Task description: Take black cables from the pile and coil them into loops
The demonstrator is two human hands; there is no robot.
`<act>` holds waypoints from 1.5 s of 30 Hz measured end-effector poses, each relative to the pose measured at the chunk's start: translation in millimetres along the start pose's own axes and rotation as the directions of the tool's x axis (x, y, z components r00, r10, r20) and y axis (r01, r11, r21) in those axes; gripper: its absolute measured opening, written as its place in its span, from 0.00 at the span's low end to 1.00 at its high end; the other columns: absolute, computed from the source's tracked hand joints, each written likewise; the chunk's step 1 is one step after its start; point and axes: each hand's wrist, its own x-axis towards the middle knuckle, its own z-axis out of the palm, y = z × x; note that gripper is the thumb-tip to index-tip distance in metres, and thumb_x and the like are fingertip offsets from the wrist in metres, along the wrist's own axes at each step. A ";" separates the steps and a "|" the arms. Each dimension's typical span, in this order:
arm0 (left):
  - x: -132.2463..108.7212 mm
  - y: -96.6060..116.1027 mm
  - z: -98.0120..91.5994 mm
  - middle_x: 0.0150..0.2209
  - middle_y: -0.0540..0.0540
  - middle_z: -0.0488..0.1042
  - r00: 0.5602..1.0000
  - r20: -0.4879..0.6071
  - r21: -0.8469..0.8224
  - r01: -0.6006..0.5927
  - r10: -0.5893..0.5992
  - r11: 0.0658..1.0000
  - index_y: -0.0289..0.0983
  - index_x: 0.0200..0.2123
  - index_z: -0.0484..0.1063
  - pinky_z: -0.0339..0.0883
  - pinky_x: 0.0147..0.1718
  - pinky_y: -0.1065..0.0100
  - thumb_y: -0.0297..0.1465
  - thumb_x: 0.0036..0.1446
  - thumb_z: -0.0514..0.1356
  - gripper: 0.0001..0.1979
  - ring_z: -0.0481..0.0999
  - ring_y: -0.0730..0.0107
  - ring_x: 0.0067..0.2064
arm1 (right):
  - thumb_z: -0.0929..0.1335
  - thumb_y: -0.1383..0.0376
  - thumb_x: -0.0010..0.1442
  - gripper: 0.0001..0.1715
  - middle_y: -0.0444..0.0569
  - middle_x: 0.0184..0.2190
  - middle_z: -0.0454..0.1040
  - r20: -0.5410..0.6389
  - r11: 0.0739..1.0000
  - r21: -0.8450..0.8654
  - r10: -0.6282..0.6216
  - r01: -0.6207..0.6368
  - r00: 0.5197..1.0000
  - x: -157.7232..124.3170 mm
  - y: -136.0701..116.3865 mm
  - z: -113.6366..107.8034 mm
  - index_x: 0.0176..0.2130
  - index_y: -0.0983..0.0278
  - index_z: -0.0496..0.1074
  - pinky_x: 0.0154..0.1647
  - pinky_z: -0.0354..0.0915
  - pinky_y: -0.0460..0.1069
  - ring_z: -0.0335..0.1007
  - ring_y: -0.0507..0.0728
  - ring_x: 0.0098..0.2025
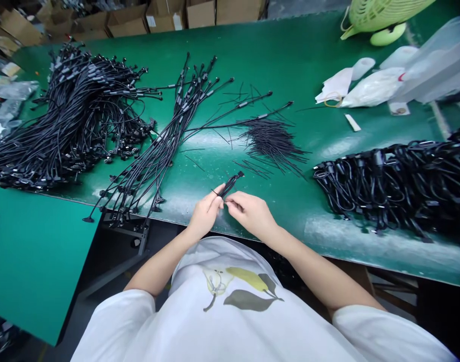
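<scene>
My left hand (207,212) is closed around a folded black cable (232,184), whose connector end points up and away from me. A thin dark strand sticks out beside my left fingers. Close against it, my right hand (252,213) pinches what looks like a thin black twist tie at the cable; the fingertips hide most of it. Beyond my hands lies a heap of short, thin black twist ties (271,143), with several strewn around it. Left of that, a loose bunch of long black cables (177,118) stretches across the green table (275,55).
A large heap of black cables (82,100) covers the left side. Coiled black cables (396,186) lie in rows at right. Plastic bags (377,90) and a light green basket (388,12) are at the far right. Cardboard boxes (202,14) line the back edge.
</scene>
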 end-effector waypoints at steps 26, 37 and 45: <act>12.8 19.1 -0.3 0.37 0.44 0.80 0.979 0.025 -0.538 0.184 -0.203 0.823 0.34 0.34 0.79 0.62 0.48 0.64 0.37 0.51 0.62 0.13 0.74 0.62 0.46 | 0.59 0.73 0.61 0.14 0.53 0.24 0.68 0.412 0.562 -0.548 -0.464 0.620 0.784 56.0 -23.1 -30.1 0.30 0.68 0.71 0.26 0.45 0.51 0.58 0.55 0.25; 17.7 21.8 -20.3 0.37 0.43 0.73 0.974 0.156 -0.014 -0.167 0.167 0.986 0.36 0.31 0.81 0.62 0.49 0.63 0.47 0.60 0.56 0.22 0.70 0.63 0.43 | 0.60 0.64 0.65 0.17 0.46 0.28 0.72 0.103 0.994 -0.103 0.044 -0.034 0.994 50.0 -0.1 -29.5 0.27 0.64 0.68 0.31 0.51 0.47 0.64 0.52 0.29; 17.4 23.8 -22.3 0.27 0.46 0.71 0.999 -0.008 -0.038 -0.040 0.040 0.998 0.35 0.38 0.80 0.63 0.33 0.67 0.55 0.63 0.41 0.36 0.65 0.70 0.29 | 0.62 0.65 0.64 0.15 0.46 0.29 0.74 0.358 0.990 -0.042 -0.109 0.133 0.927 31.1 -33.7 -25.9 0.28 0.63 0.70 0.32 0.50 0.46 0.65 0.53 0.31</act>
